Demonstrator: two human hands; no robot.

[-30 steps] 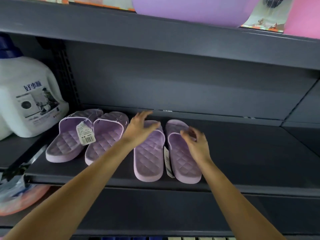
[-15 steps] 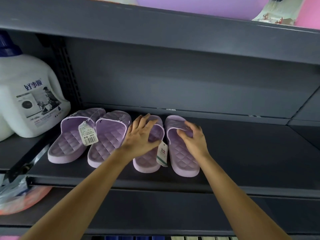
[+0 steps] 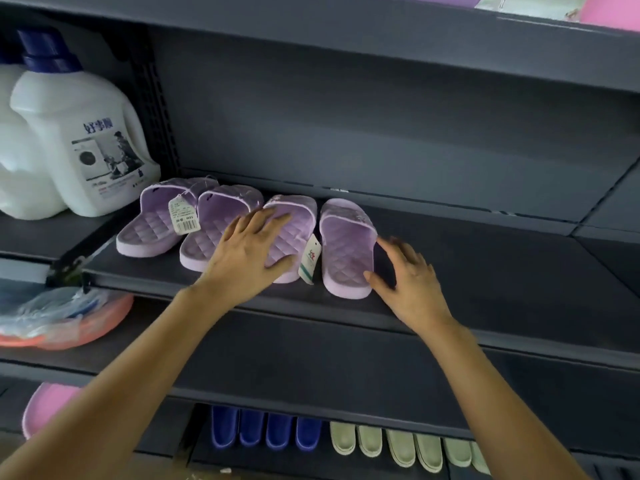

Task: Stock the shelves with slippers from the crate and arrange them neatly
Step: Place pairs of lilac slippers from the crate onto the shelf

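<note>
Several lilac quilted slippers lie side by side on the dark grey shelf point(image 3: 485, 271), toes pointing to the back. My left hand point(image 3: 247, 252) rests flat, fingers spread, across the third slipper point(image 3: 298, 216) and the edge of the second slipper point(image 3: 221, 216). My right hand point(image 3: 408, 282) has its fingers apart, thumb and fingertips touching the right side of the fourth slipper point(image 3: 346, 251). The first slipper point(image 3: 152, 226) lies at the far left with a paper tag point(image 3: 183, 216). Another tag point(image 3: 310, 259) hangs between the third and fourth slippers. No crate is in view.
Two white detergent jugs point(image 3: 79, 140) with blue caps stand on the shelf section to the left. Orange basins in plastic wrap point(image 3: 62, 323) lie below them. On the lower shelf sit blue slippers point(image 3: 266, 434) and pale green slippers point(image 3: 398, 448). The shelf right of the slippers is bare.
My right hand has come off the fourth slipper's strap and now sits at its right side. My left hand has spread flat lower on the third slipper. The view has tilted down.
</note>
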